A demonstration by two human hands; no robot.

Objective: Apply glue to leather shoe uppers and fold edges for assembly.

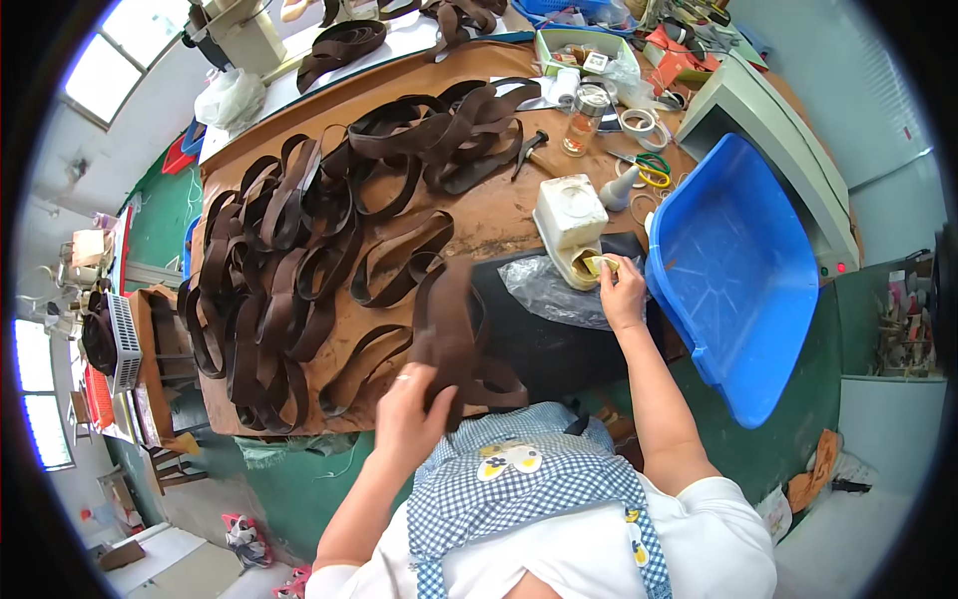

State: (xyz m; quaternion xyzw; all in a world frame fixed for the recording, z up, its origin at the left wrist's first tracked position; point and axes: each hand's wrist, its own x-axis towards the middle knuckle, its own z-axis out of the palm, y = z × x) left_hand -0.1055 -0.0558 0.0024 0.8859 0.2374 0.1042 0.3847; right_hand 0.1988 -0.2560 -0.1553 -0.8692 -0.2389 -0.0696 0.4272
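My left hand (pixel 411 411) is closed on a dark brown strap (pixel 444 309), which rises blurred in front of it at the table's near edge. My right hand (pixel 623 292) pinches a small yellow piece (pixel 597 266), whose exact kind I cannot make out. That piece is at the mouth of the small cup on a white glue pot (pixel 573 212), whose upper part is a squarish block. Under and beside the pot lies a crumpled clear plastic bag (pixel 551 290) on a black mat (pixel 539 349). Many looped brown straps (pixel 289 250) cover the left half of the brown table.
A blue plastic tub (pixel 743 270) stands tilted close to my right forearm. Behind the pot are a hammer (pixel 529 152), a glass jar (pixel 585 120), tape rolls (pixel 639 122), green-and-yellow scissors (pixel 654 168) and a pale nozzle bottle (pixel 619 190). A grey machine housing (pixel 768 130) borders the right side.
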